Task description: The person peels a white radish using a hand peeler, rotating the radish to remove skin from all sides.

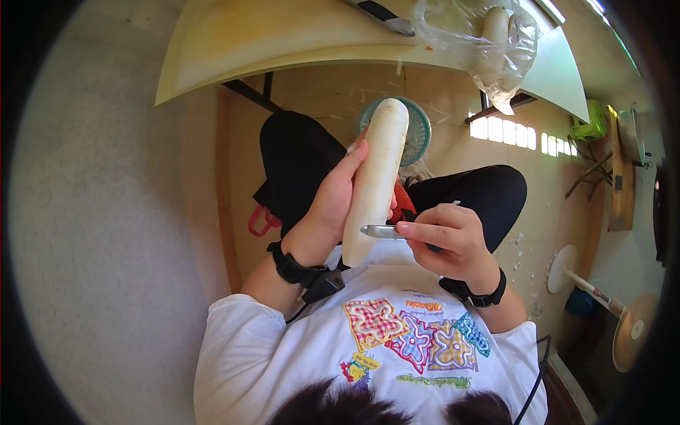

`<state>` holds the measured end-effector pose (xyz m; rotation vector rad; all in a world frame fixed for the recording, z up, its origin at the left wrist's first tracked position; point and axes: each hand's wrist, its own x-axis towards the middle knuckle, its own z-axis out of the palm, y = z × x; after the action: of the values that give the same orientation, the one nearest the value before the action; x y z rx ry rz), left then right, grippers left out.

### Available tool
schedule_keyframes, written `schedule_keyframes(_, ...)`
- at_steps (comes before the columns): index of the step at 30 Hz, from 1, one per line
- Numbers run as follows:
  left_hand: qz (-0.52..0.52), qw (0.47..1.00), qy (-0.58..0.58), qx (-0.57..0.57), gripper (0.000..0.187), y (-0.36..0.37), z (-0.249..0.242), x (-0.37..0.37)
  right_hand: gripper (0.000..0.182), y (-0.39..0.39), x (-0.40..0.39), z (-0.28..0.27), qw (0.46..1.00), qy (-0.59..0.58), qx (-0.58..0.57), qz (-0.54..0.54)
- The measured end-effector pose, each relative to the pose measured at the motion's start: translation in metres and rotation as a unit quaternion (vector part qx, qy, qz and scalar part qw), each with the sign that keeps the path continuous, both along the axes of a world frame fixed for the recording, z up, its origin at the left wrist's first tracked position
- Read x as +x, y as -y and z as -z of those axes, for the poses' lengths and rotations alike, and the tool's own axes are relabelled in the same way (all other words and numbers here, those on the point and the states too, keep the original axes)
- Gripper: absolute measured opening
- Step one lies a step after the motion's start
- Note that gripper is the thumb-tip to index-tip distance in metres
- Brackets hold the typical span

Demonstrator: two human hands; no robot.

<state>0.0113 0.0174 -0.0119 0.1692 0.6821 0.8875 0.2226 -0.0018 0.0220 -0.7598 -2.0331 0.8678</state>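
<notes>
A long white daikon radish [377, 173] is gripped along its left side by my left hand [338, 191], its thick end pointing away from me and its narrower end near my shirt. My right hand [453, 239] is closed round a peeler [384, 231], whose metal head lies against the lower part of the radish. The peeler's handle is mostly hidden in my fingers. Beyond the radish, on the floor between my knees, stands a teal basket [419, 131], partly covered by the radish.
A pale table [283, 42] spans the far side, with a black-handled knife [386, 17] on it. Near its right end, a clear plastic bag [460, 28] holds more radish [496, 35]. White scraps litter the floor. A standing fan [634, 329] is at right, a wall [127, 234] at left.
</notes>
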Motion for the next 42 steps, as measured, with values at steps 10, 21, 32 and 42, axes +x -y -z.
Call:
schedule_keyframes(10, 0.010, 0.999, 0.012, -0.030, 0.058, 0.002, -0.007, 0.005, 0.049, 0.003, -0.003, -0.001, 0.998, 0.040, 0.042, -0.012)
schedule_keyframes(21, 0.029, 0.999, 0.007, -0.022, 0.056, 0.003, -0.017, 0.013, 0.051, -0.005, 0.003, 0.002, 0.995, 0.055, 0.071, 0.036)
schedule_keyframes(32, 0.051, 0.998, -0.006, -0.040, 0.052, 0.008, -0.021, 0.017, 0.047, -0.015, 0.008, 0.006, 0.992, 0.050, 0.071, 0.088)
schedule_keyframes(42, 0.078, 0.997, 0.004, 0.009, 0.054, 0.013, -0.023, 0.016, 0.046, -0.024, 0.018, 0.007, 0.989, 0.054, 0.056, 0.122)
